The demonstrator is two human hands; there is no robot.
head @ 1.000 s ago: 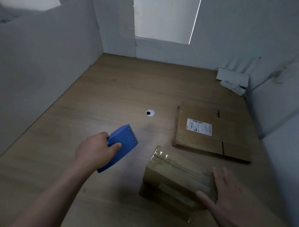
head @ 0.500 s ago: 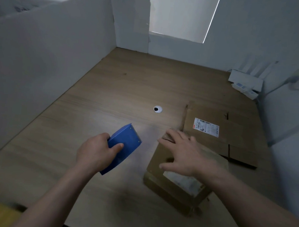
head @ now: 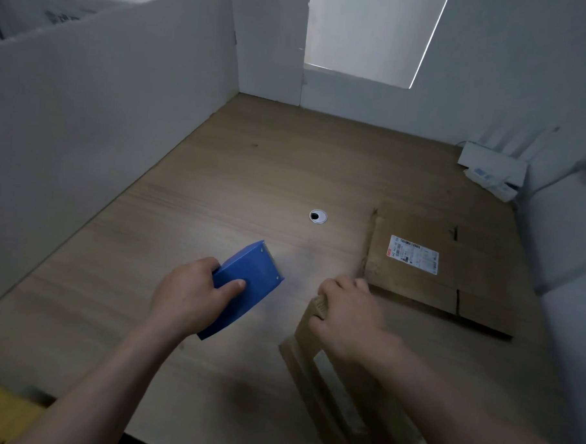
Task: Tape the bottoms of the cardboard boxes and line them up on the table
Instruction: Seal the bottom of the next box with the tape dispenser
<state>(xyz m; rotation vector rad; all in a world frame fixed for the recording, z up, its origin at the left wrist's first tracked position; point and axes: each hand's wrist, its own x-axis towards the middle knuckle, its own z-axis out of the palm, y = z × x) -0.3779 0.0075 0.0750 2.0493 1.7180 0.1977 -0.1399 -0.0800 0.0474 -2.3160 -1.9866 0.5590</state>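
Two cardboard boxes are seen: one assembled box (head: 341,391) at five o'clock, one flattened box (head: 427,271) with a shipping label (head: 413,259) at three o'clock. Both are set on a wooden table (head: 219,191) enclosed by white partitions (head: 88,119). The assembled box's top edge is gripped by the curled right hand (head: 348,316); a blue tape dispenser (head: 245,287) is clasped in the left hand (head: 191,298).

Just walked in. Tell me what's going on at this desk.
A person is working on cardboard boxes at a wooden table. The left hand holds a blue tape dispenser clear of any box, while the right hand grips the far edge of an assembled cardboard box. A flattened cardboard box with a shipping label lies beyond.
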